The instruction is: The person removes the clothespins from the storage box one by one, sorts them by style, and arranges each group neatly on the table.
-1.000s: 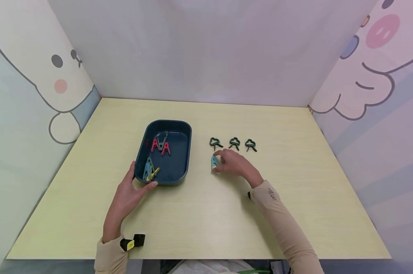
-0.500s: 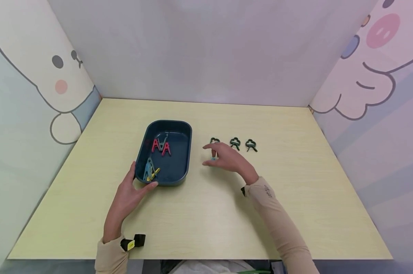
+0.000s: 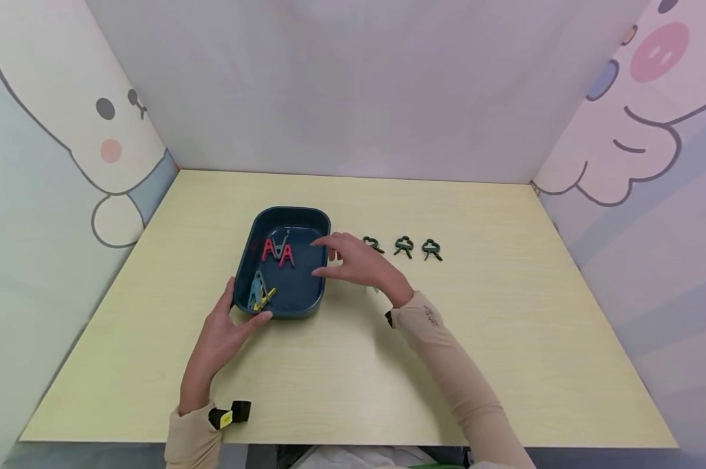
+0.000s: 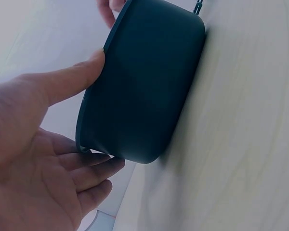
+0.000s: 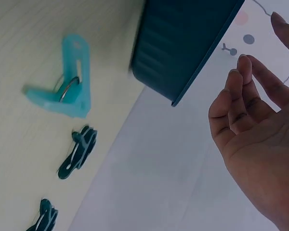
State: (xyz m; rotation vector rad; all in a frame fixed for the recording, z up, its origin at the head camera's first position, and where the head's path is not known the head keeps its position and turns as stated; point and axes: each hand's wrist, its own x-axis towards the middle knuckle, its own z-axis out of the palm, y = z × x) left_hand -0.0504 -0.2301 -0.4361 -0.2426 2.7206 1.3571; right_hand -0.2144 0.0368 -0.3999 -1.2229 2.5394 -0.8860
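My left hand (image 3: 221, 339) rests against the near-left corner of a dark blue tray (image 3: 294, 306), thumb on the near wall and fingers along the left side. Those fingers are fairly straight in the left wrist view. My right hand (image 3: 359, 262) hovers over the tray's right rim, thumb and fingers apart, holding nothing. Inside the tray lie red clothespins (image 3: 286, 256), grey-blue clothespins (image 3: 257, 290) and a yellow clothespin (image 3: 265, 299). A light blue clothespin (image 5: 79, 82) stands on the table, mostly hidden beneath my right hand in the head view.
Right of the tray, dark green clips (image 3: 404, 245) form a row on the pale wooden table (image 3: 505, 312). A grey wall (image 3: 353, 91) rises behind the table, with cartoon-printed panels (image 3: 634, 143) at both sides.
My right hand has let go of the light blue clothespin, leaving it on the table, and moved left to the tray's right rim. My left hand has stayed at the tray's corner.
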